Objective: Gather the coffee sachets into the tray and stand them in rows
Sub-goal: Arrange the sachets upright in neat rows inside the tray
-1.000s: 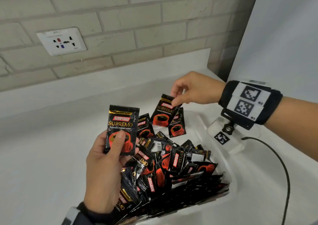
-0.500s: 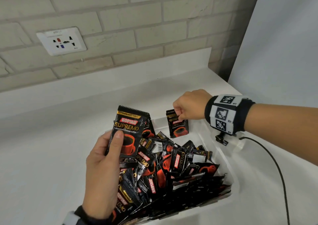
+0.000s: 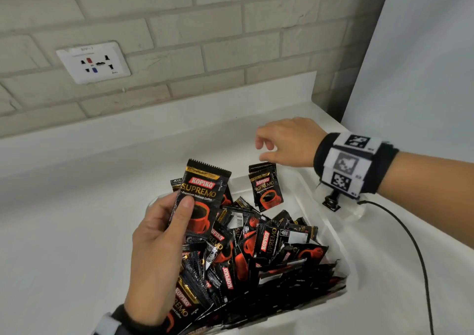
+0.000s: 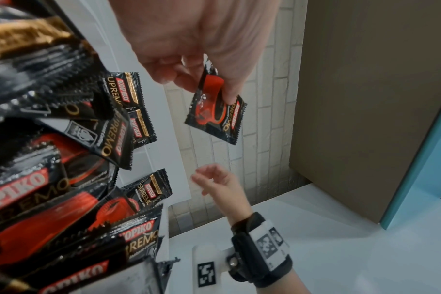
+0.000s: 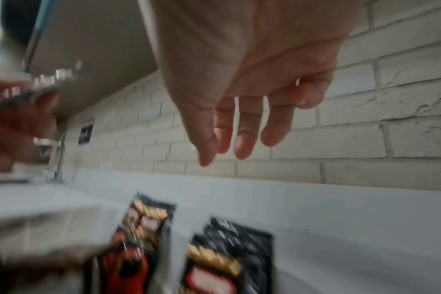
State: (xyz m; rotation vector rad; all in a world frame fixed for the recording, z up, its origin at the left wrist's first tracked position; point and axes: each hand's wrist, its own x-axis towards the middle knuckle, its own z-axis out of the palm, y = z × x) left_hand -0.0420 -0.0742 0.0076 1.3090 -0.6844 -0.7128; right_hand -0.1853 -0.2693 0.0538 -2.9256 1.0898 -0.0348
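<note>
- Left hand point(image 3: 156, 252) pinches one sachet point(image 3: 202, 201) upright above the near-left of the tray point(image 3: 331, 229), thumb on its front and fingers curled behind.
- Right hand point(image 3: 287, 145) hovers over the tray's far end, fingers point(image 5: 247, 139) apart and loose, holding nothing.
- A few standing sachets point(image 3: 265, 189) lean just below that hand; the rest lie in a loose heap point(image 3: 256, 255) filling the tray.
- The packs look light, thin, floppy and glossy, likely slippery.
- Best held by the crimped top edge or pinched flat across both faces; they probably tip unless leaned together.
</note>
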